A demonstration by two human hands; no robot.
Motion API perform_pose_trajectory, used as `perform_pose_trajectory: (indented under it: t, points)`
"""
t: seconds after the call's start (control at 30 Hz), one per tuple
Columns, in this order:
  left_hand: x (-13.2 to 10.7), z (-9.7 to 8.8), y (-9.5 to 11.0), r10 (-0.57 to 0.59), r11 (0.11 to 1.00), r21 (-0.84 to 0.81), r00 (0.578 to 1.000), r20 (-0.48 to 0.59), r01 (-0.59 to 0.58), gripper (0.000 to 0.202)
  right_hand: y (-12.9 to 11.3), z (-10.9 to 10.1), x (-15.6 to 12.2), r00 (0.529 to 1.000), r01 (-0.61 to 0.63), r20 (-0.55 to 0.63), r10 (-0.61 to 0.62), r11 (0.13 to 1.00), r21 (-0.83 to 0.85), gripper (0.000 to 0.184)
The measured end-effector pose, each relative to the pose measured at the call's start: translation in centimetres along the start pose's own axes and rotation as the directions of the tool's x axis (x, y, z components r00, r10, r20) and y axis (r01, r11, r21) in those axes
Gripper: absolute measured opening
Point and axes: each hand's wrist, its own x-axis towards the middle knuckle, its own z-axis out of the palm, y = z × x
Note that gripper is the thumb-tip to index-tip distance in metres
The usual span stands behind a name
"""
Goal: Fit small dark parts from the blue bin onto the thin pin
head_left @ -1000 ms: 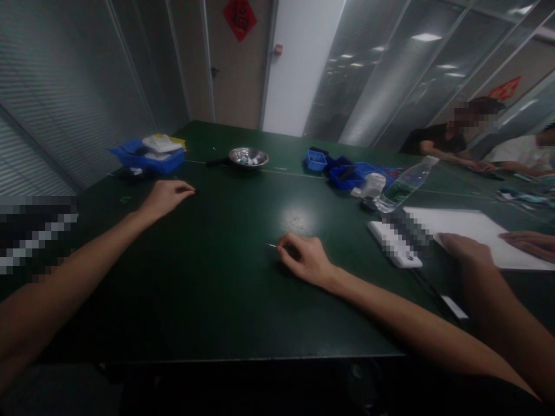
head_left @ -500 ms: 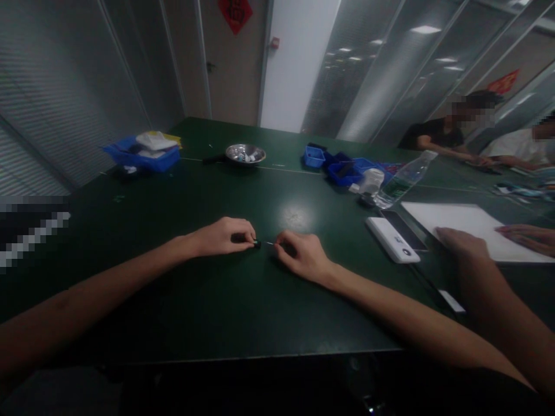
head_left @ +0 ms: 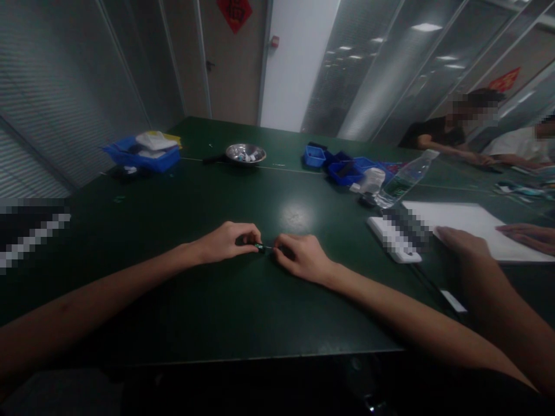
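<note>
Above the middle of the green table (head_left: 208, 312), my left hand (head_left: 228, 241) pinches a small dark piece with a green patch (head_left: 260, 247) between thumb and fingers. It is too small to name. Facing it, my right hand (head_left: 303, 257) is closed in a pinch on a thin, pale, pin-like piece (head_left: 269, 248). The pin-like piece points left and its tip meets or nearly meets the dark piece; I cannot tell which. My fingers hide the rest of both pieces.
A metal bowl (head_left: 229, 151) with small items stands farther back. Blue trays (head_left: 167, 162) sit at left and right. On the right are a tilted plastic bottle (head_left: 403, 180), a white power strip-like device (head_left: 392, 245), and another person's hand (head_left: 463, 241) on white paper (head_left: 468, 216).
My left hand has moved slightly right and down, bringing the dark piece closer to the pin-like piece. My right hand has hardly moved.
</note>
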Motion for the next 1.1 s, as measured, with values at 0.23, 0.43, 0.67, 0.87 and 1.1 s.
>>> perform_pose_trajectory:
  t: [0.23,0.43,0.67,0.87,1.1]
  points:
    - [-0.07,0.47,0.32,0.037,0.998,0.056,0.999,-0.029,-0.036,0.018,0.26,0.23,0.21,1.0,0.022,-0.001,-0.022,1.0,-0.008,0.019]
    - [-0.17,0.75,0.27,0.07,0.995,0.077,0.997,-0.03,-0.067,0.015,0.19,-0.13,0.34,1.0,0.015,0.021,-0.016,1.0,0.012,0.018]
    - [-0.16,0.69,0.74,0.037,0.998,0.044,0.998,-0.043,-0.035,0.015,0.07,-0.07,0.31,0.999,0.032,0.034,-0.034,0.999,0.04,0.018]
    - [-0.05,0.47,0.95,-0.016,1.0,-0.022,1.0,-0.018,0.016,0.019,-0.09,-0.02,0.14,0.997,0.06,0.038,-0.061,0.998,0.02,0.019]
    - [-0.19,0.68,0.63,0.039,0.997,0.068,0.999,-0.006,-0.038,0.016,-0.12,0.05,0.16,0.998,0.063,0.031,-0.063,0.998,-0.004,0.018]
